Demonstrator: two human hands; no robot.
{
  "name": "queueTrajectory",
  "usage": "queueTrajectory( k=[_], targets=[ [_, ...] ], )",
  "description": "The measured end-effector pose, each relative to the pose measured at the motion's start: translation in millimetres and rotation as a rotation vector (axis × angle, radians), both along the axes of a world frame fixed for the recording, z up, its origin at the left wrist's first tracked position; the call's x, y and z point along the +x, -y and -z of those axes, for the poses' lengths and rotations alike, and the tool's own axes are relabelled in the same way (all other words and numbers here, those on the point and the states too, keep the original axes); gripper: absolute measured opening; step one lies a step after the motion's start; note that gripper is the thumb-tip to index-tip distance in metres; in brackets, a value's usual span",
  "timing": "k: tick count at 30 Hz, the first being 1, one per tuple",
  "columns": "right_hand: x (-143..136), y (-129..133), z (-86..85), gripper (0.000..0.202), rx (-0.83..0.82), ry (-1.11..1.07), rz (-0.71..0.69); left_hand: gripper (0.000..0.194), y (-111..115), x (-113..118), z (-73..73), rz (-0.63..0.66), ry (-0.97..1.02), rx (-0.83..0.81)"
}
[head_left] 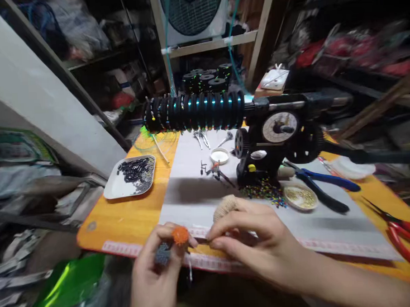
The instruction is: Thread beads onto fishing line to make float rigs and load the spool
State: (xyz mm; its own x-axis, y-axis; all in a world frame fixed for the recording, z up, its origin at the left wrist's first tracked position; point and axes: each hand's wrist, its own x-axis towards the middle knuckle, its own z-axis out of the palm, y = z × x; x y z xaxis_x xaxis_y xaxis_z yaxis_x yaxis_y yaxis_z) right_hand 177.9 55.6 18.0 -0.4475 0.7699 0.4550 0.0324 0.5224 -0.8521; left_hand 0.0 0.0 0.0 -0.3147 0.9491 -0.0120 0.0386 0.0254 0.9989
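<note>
Left hand (156,269): curled; bumpy orange piece (180,235) seen at thumb; grip cannot be told.
Right hand (263,241): fingertips pinched together, contents unclear.

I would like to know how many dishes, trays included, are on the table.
4: black-piece tray, left; small round dish, centre; gold-bead dish, right of that; white dish, beyond the blue-handled pliers. The black machine may hide others.

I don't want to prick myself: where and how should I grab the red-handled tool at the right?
Grip it by the red handles, probably best from the near right: they spread toward that side, while the slim dark tips point away and to the left.
</note>
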Motion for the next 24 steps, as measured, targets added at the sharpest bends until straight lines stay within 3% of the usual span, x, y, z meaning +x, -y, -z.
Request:
queueTrajectory(
  k=[4, 8, 15, 18, 20, 21, 22, 24],
  targets=[
    [2.1, 0.8, -3.4, 0.007, 0.016, -0.028, 0.061, 0.031, 0.7, 22.5, 10.1, -0.043, 0.068, -0.046],
    [5.4, -1.6, -3.1, 0.005, 0.03, -0.082, 0.106, 0.03, 0.1, 31.7, 10.7, -0.074, 0.097, -0.047],
    [8.8, -1.3, -7.5, 0.008, -0.116, -0.172, -0.098, 0.028, 2.9, 24.4, 10.1, -0.145, -0.05, 0.104],
    [14.6, -3.6, -19.3, 0.008, -0.169, -0.179, -0.375, 0.027, 7.0, 9.3, 15.4, -0.2, -0.101, 0.062],
    [18.5, -5.3, -25.9, 0.008, -0.189, -0.051, -0.601, 0.028, 9.9, 1.6, 17.7, -0.185, -0.066, -0.006],
    [19.6, -5.8, -27.5, 0.008, -0.173, 0.003, -0.646, 0.029, 11.2, -0.2, 18.1, -0.177, -0.032, -0.035],
    [19.8, -6.1, -27.8, 0.007, -0.14, 0.034, -0.628, 0.031, 12.3, -0.4, 18.2, -0.172, 0.012, -0.055],
    [17.9, -6.0, -24.3, 0.007, -0.07, 0.031, -0.464, 0.035, 13.7, 3.2, 18.2, -0.175, 0.126, -0.078]
  ],
)
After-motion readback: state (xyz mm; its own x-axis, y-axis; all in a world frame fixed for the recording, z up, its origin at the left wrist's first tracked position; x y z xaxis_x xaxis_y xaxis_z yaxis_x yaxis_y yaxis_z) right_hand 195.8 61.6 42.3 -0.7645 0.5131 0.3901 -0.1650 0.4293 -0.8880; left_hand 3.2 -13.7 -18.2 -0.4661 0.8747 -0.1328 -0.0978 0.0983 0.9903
